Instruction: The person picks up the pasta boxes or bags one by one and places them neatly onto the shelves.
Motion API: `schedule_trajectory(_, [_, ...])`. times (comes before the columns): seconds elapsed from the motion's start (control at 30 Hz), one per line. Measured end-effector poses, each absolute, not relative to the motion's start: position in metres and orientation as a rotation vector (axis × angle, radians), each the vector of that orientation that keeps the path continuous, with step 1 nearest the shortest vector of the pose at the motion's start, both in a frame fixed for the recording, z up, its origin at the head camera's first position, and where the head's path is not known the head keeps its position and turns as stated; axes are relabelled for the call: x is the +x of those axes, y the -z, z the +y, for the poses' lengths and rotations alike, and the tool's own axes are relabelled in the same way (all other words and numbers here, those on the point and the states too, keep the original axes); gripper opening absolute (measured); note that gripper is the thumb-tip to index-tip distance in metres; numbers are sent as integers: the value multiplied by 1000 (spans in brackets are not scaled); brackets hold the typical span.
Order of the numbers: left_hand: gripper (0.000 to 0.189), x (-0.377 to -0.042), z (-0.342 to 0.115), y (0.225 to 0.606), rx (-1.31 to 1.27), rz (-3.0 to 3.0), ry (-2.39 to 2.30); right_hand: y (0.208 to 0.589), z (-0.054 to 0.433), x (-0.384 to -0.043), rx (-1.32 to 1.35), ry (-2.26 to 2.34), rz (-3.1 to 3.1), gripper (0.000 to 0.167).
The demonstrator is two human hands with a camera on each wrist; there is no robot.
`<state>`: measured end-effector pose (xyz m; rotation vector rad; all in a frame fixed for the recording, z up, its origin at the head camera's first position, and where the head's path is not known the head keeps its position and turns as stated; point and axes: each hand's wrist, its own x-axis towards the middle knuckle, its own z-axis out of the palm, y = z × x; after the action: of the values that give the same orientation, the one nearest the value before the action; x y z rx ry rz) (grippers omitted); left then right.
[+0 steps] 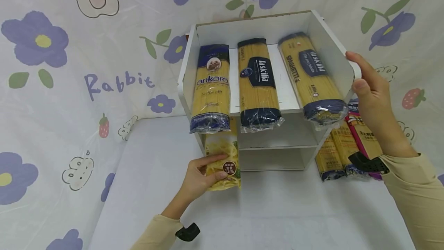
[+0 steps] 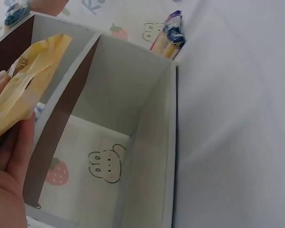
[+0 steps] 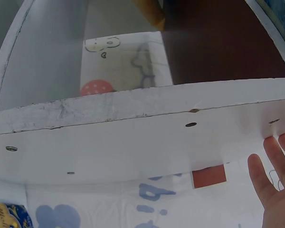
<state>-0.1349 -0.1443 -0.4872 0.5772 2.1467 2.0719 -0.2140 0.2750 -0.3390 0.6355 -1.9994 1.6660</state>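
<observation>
While our right hand (image 1: 376, 99) grips the right side of the shelf (image 1: 277, 148), our left hand (image 1: 199, 174) pinches the packet (image 1: 222, 142) near its lower end. It is at the left of the opening under the top level, just below the left bag (image 1: 211, 88); how far inside it reaches, we cannot tell. We judge the step to be loading it; next seems to call for a straight push inward. Its long axis runs front to back, far end toward the shelf, printed face toward us.
</observation>
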Motion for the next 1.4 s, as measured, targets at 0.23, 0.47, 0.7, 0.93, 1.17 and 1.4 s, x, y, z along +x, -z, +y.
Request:
schedule_trajectory(0.23, [41,-132,-138,493,569,2178,-2099,339,274,-214,659,-1700,-1974,59])
schedule_trajectory(0.47, [40,-130,-134,490,564,2087,-2182,338,275,-213,646,-1698,-1979,59])
schedule_trajectory(0.7, [36,-126,-136,484,580,2114,-2164,341,276,-215,666,-1681,-1966,56])
schedule_trajectory(0.93, [37,-119,-143,486,549,2143,-2172,342,275,-213,640,-1668,-1986,56])
schedule_trajectory(1.17, [38,-115,-146,486,536,2226,-2164,341,273,-212,636,-1693,-1980,57])
schedule_trajectory(1.4, [50,-117,-154,485,604,2563,-1800,342,274,-213,666,-1708,-1949,59])
